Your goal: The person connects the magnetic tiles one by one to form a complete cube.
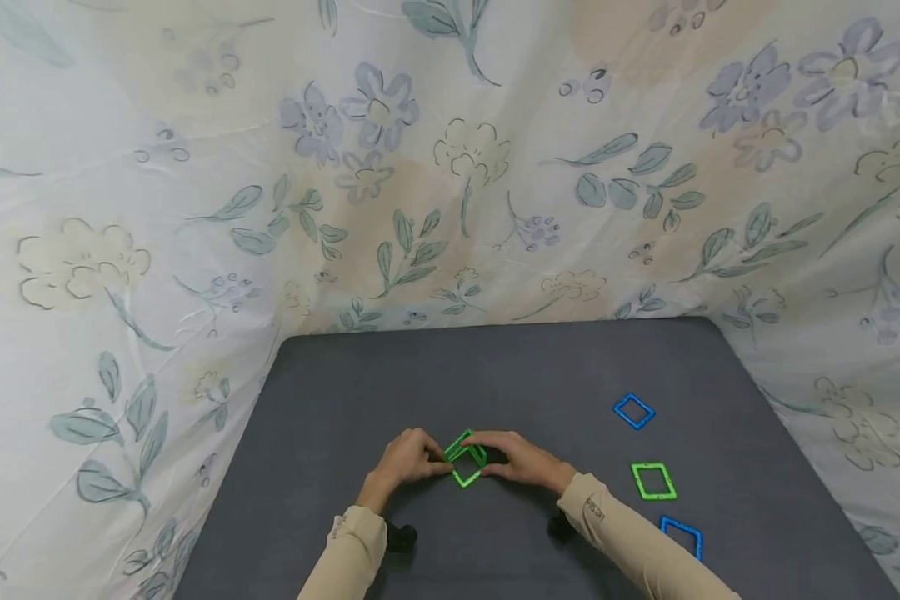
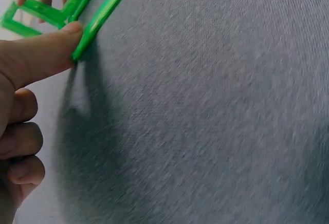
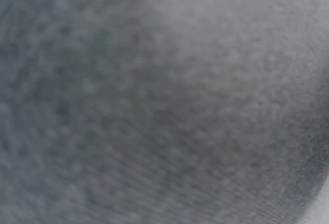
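Green square frames [image 1: 466, 460], blue frames [image 1: 633, 411], a dark grey worktop [image 1: 495, 375], pale floral cloth [image 1: 420, 167], beige sleeves [image 1: 630, 533].

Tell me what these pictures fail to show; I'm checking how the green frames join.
- Join between the green square frames: head view, too small, covered by left hand and right hand.
- Frames in left wrist view: cut off by the top edge.
- Right wrist view: only blurred grey table.
- Blue frame: sleeve partly hides it.
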{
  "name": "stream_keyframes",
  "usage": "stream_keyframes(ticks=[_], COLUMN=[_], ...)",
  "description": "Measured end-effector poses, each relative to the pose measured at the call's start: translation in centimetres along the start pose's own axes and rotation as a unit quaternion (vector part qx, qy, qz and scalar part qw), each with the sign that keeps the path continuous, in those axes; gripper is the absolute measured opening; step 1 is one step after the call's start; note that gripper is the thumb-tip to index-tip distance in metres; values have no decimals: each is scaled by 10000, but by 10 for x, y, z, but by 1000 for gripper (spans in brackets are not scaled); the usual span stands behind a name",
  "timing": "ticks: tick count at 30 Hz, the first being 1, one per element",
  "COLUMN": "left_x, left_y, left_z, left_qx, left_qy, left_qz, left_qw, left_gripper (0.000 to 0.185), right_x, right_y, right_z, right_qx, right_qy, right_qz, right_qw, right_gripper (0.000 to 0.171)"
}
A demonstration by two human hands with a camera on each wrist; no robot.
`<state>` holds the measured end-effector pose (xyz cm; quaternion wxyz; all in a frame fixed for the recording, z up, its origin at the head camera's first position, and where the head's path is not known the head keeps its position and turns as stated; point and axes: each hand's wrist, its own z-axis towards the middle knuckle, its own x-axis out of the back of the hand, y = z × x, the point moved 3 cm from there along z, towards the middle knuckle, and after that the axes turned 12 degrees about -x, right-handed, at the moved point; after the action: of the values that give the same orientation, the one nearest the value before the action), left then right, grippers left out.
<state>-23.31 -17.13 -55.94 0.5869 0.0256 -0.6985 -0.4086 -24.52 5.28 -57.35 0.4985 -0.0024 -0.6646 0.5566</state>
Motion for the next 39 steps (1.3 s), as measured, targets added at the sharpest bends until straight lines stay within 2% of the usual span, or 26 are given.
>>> stream_keyframes(ticks=[3, 8, 13, 18, 23, 30, 39], left_x=[6, 25, 35, 27, 22, 22, 23], left_y=[0, 2, 8, 11, 11, 16, 17], left_z=[-2, -1, 9, 18, 21, 24, 27], left_qx=[-17, -66, -345, -476, -541, -483, -445], left_qy=[-274, -582, -443, -318, -327, -95, 93], left_qz=[-173, -788, -780, -576, -621, -545, -264], left_qw=[9995, 9952, 9954, 9967, 9961, 9973, 9986], left_gripper=[18, 32, 33, 30, 25, 29, 21], right_x=[1, 3, 5, 5, 7, 5, 5], right_y=[0, -2, -2, -1, -2, -2, -1], right_z=[1, 3, 3, 4, 4, 4, 5], right_qx=[-12, 123, 139, 302, 584, 507, 497], right_qy=[-73, -165, -260, -318, -182, -55, 72], right_qz=[-66, -209, -384, -499, -762, -1071, -1329], right_qw=[10000, 9996, 9988, 9978, 9952, 9929, 9899], right_gripper=[59, 59, 61, 56, 48, 46, 42])
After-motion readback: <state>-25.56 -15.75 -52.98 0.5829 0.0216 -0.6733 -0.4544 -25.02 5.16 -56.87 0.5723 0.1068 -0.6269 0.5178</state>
